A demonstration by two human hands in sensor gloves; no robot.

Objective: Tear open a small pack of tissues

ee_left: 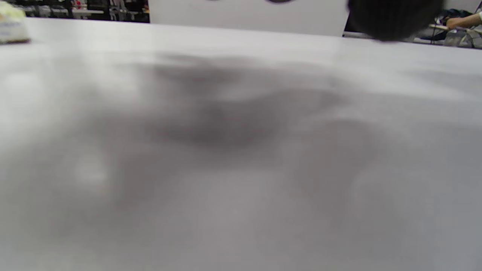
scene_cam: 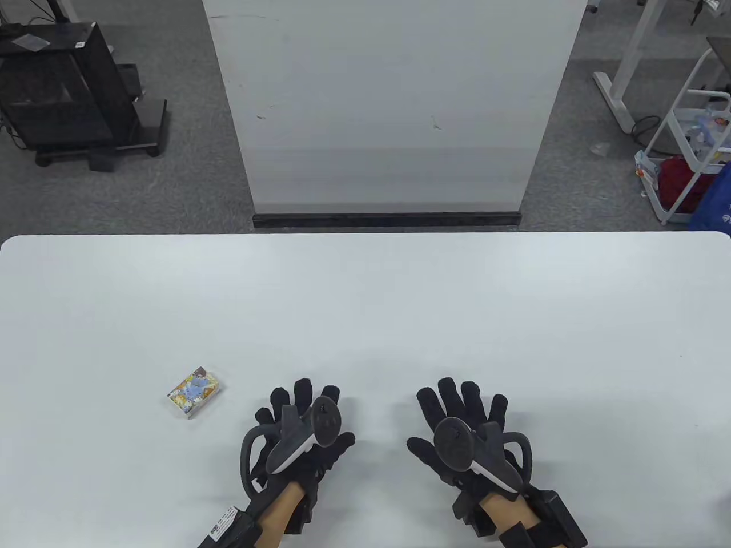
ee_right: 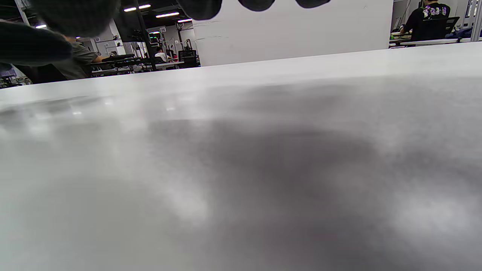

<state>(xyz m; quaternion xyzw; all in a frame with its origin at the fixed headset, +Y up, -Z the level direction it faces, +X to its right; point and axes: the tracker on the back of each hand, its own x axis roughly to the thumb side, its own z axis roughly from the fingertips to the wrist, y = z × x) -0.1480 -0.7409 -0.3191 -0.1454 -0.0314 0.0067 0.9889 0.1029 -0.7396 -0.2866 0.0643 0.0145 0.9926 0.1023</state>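
A small tissue pack (scene_cam: 194,392) with a blue and yellow cartoon print lies on the white table (scene_cam: 400,297), left of both hands. It shows blurred at the top left of the left wrist view (ee_left: 11,24). My left hand (scene_cam: 305,419) rests flat on the table, fingers spread, holding nothing, a short way right of the pack. My right hand (scene_cam: 457,419) rests flat too, fingers spread and empty, further right. In the right wrist view only dark fingertips (ee_right: 203,7) show at the top edge.
A white partition panel (scene_cam: 388,108) stands beyond the table's far edge. A black cabinet (scene_cam: 63,85) is on the floor at far left, a white wire cart (scene_cam: 697,148) at far right.
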